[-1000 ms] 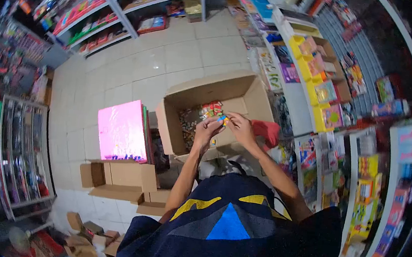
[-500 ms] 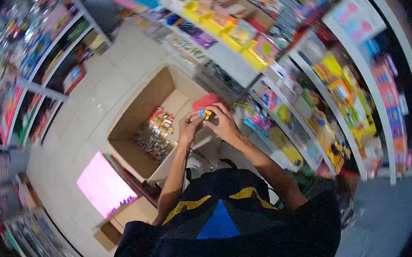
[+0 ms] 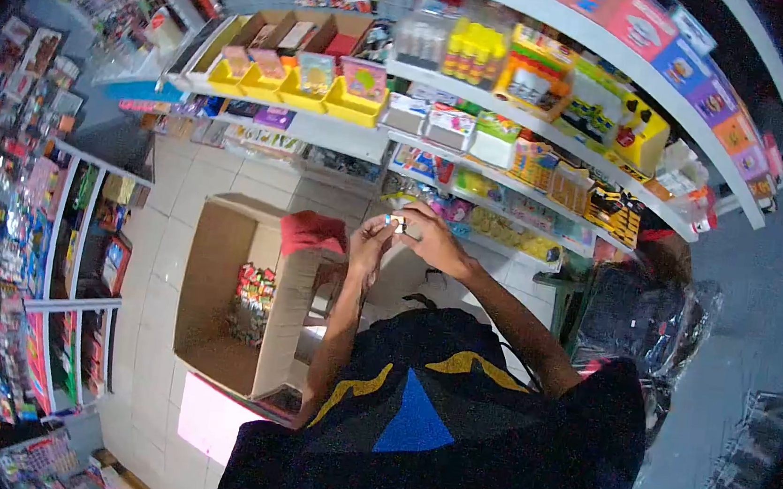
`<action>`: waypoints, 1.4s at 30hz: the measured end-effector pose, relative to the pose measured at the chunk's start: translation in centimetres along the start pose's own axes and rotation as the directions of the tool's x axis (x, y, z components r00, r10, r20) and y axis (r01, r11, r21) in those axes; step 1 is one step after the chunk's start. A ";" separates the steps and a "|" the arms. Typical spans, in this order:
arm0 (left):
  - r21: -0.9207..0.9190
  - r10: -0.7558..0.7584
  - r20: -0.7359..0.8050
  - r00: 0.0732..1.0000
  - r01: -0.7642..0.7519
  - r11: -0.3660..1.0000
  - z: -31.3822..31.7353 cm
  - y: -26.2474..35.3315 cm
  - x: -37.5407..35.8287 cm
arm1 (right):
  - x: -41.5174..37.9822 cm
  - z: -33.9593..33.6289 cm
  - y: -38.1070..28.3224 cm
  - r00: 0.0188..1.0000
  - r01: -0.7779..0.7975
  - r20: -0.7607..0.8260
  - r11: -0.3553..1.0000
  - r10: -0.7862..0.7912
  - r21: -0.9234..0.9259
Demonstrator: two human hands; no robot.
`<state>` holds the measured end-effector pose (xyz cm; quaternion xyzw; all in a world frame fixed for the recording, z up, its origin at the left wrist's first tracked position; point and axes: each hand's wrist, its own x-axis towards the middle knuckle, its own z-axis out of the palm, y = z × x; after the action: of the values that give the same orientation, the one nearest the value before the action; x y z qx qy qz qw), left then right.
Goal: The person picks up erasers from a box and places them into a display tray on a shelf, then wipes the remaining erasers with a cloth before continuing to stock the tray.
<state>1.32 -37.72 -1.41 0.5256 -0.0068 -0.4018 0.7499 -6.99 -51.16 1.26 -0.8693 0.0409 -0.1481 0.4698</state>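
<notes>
In front of my chest, my left hand (image 3: 368, 248) and my right hand (image 3: 438, 245) meet, both closed with fingertips around a small block-like piece (image 3: 399, 224). It shows pale and dark faces, with a bit of blue at its left; its exact kind is too small to tell. Left of my hands stands an open cardboard box (image 3: 285, 329). A pile of small colourful pieces (image 3: 255, 294) lies inside it, the lower ones duller in colour. Over the box's far right corner hangs a red cloth (image 3: 313, 233).
Shelves of packaged goods (image 3: 513, 153) curve along the far and right sides, with yellow bins (image 3: 353, 104) at the back. More racks (image 3: 82, 224) stand left. A bright pink-white panel (image 3: 210, 420) lies below the box on the tiled floor (image 3: 171, 186). Plastic-wrapped dark goods (image 3: 639, 316) sit at right.
My view has turned, so the shelves and box appear rotated and the box sits further left. Both hands stay together on the small piece, which now shows paler faces instead of blue and yellow.
</notes>
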 end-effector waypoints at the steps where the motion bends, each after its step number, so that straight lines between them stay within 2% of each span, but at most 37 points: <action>1: -0.015 -0.011 0.025 1.000 0.012 1.000 1.7 -0.7 0.6 | -0.6 -1.5 0.7 1.000 0.006 -0.022 1.000 -0.007 -0.023; 5: 0.032 0.001 0.094 0.996 -0.004 0.999 7.8 -4.4 2.8 | -3.6 -7.1 4.6 0.996 -0.007 -0.093 0.997 0.000 -0.073; 6: 0.012 0.003 0.154 0.988 -0.005 1.000 9.0 -5.3 3.3 | -4.5 -8.5 5.2 0.993 -0.098 -0.070 0.993 0.093 -0.072; 9: 0.078 -0.054 0.190 0.980 0.040 0.996 12.6 -7.6 4.5 | -6.9 -11.3 7.9 0.988 -0.131 -0.112 0.970 0.110 -0.204; 10: 0.136 -0.111 0.193 0.975 0.085 0.987 13.4 -8.0 4.8 | -7.3 -12.6 8.3 0.982 -0.181 -0.059 0.982 0.177 -0.058; 13: 0.173 -0.171 0.145 0.975 0.145 0.974 15.4 -9.3 5.6 | -8.6 -14.4 12.2 0.979 -0.180 -0.107 0.981 0.173 -0.065; 14: 0.200 -0.177 0.150 0.973 0.146 0.969 15.3 -9.5 5.7 | -8.7 -15.0 13.9 0.969 -0.173 -0.149 0.974 0.195 0.146; 19: 0.260 -0.187 0.166 0.968 0.140 0.955 10.6 -10.4 6.1 | -8.3 -19.2 24.3 0.877 -0.372 -0.315 0.928 0.364 0.037; 21: 0.295 -0.137 0.104 0.985 0.101 0.950 7.4 -11.0 5.6 | -8.1 -20.1 28.4 0.856 -0.405 -0.343 0.914 0.388 0.022; 23: 0.322 -0.131 -0.034 0.991 0.135 0.937 5.3 -10.8 4.3 | -7.5 -20.8 32.0 0.856 -0.396 -0.359 0.918 0.371 0.005; 24: 0.315 -0.137 -0.080 0.987 0.155 0.936 3.6 -11.1 4.0 | -7.0 -21.5 30.4 0.828 -0.457 -0.337 0.887 0.449 0.060; 26: 0.296 -0.152 -0.177 0.972 0.200 0.934 0.0 -12.7 3.4 | -6.3 -21.6 31.3 0.843 -0.430 -0.332 0.901 0.424 0.058; 29: 0.312 -0.178 -0.277 0.944 0.263 0.913 -1.5 -13.0 0.5 | -5.6 -21.1 33.6 0.855 -0.434 -0.276 0.897 0.440 0.085; 30: 0.257 -0.135 -0.277 0.951 0.209 0.943 -2.2 -14.0 -0.7 | -5.4 -20.9 34.2 0.855 -0.444 -0.251 0.891 0.454 0.097; 33: 0.176 -0.136 -0.207 0.969 0.173 0.969 -6.7 -18.0 -2.2 | -4.9 -20.3 35.2 0.909 -0.338 -0.266 0.941 0.320 -0.024; 36: 0.195 -0.197 -0.258 0.946 0.251 0.948 -5.6 -17.7 -3.6 | -4.3 -20.7 32.9 0.884 -0.417 -0.243 0.908 0.400 -0.023; 39: 0.196 -0.204 -0.272 0.941 0.261 0.945 -5.0 -17.6 -3.9 | -3.9 -20.1 33.7 0.872 -0.426 -0.238 0.903 0.427 0.057; 42: 0.186 -0.187 -0.261 0.947 0.239 0.953 -4.7 -17.7 -4.1 | -3.8 -19.3 33.9 0.843 -0.400 -0.323 0.903 0.431 0.159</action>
<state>-9.93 -33.72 -15.89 0.6461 0.0975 -0.4112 0.6356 -14.05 -84.72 -17.70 -0.7784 0.3049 -0.1969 0.5123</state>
